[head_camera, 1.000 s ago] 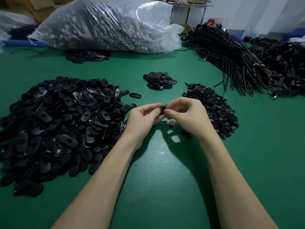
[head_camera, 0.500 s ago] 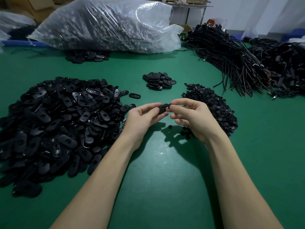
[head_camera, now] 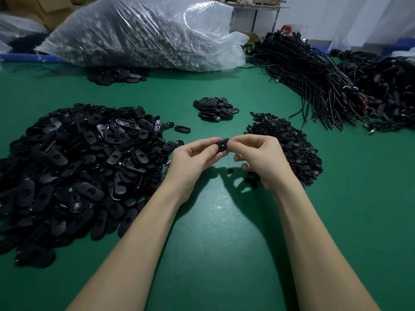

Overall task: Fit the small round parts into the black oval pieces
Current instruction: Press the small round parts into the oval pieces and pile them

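Both hands were up off the green table (head_camera: pixel 213 221), meeting in the middle. The left hand (head_camera: pixel 190 157) pinched one black oval piece (head_camera: pixel 222 145) at its near end, fingers curled round it, and the right hand (head_camera: pixel 261 158) pinched the other end between thumb and forefinger. The piece hung clear above the table, its face turned my way, with a small pale hole showing near the centre.

What could go wrong? It was a small, smooth-looking piece held only by fingertips. If the right hand pressed a round part in off-centre, I judged the piece could twist out and drop, and once it landed in the big pile of oval pieces (head_camera: pixel 78 167) on the left, nobody would tell it from the rest. A half-seated part could also pop loose when tossed onto the small heap of pieces (head_camera: pixel 214 108) farther back, which I took for the finished ones.

Hard to read: whether a round part was already in that hole or tucked in the right hand's curled lower fingers, I couldn't tell. The pile of small round parts (head_camera: pixel 289 144) sat just beyond the right hand, partly hidden by it. A few loose black bits lay in the hands' shadow, too dark to name.
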